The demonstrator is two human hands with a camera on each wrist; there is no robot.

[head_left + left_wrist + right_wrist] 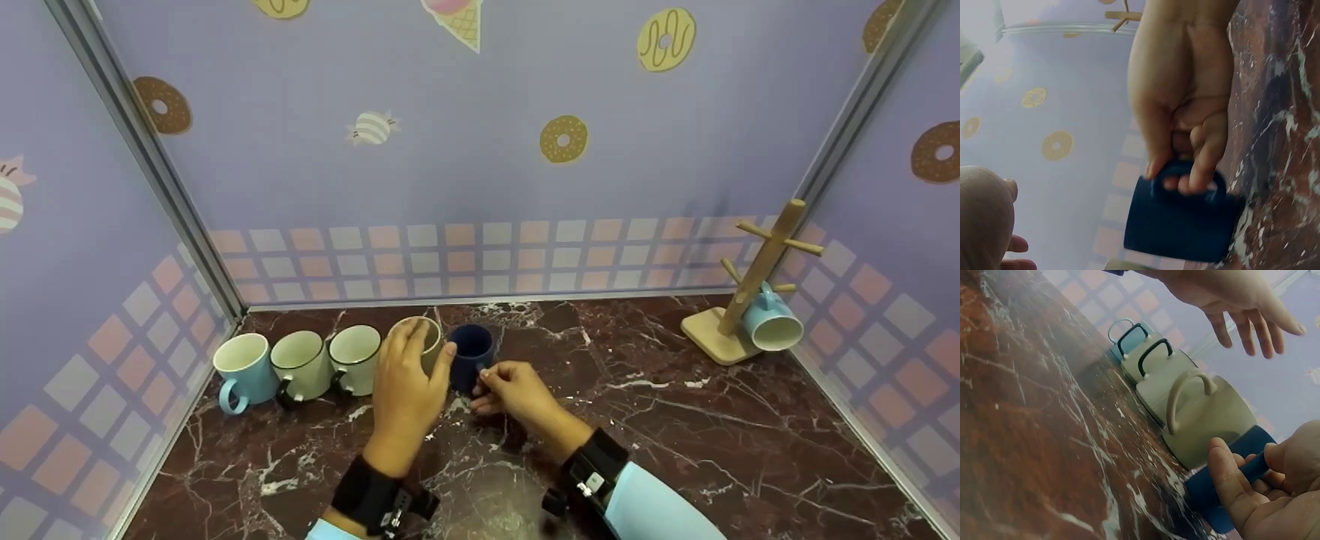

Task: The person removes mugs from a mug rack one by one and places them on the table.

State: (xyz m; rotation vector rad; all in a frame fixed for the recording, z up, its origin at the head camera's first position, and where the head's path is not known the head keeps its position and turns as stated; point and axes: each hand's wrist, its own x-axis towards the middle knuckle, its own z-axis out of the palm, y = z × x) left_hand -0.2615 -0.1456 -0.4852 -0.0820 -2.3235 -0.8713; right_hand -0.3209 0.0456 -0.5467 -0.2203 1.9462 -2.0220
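A dark blue mug [471, 360] stands at the right end of a row of mugs. My right hand [517, 390] pinches its handle between thumb and fingers, as the left wrist view shows up close on the blue mug [1182, 225]. My left hand [409, 382], its fingers extended, is raised in front of a cream mug [429, 330] and hides most of it. In the right wrist view that cream mug [1213, 416] has a cream handle and sits right beside the blue one, while the left hand [1241, 304] hangs above the row with nothing in it.
Left of the cream mug stand two pale mugs with black handles [300, 364] [355, 356] and a light blue mug [247, 367]. A wooden mug tree [765, 262] at the right bears another light blue mug [774, 326]. Patterned walls [495, 187] enclose the dark marbled tabletop [675, 435].
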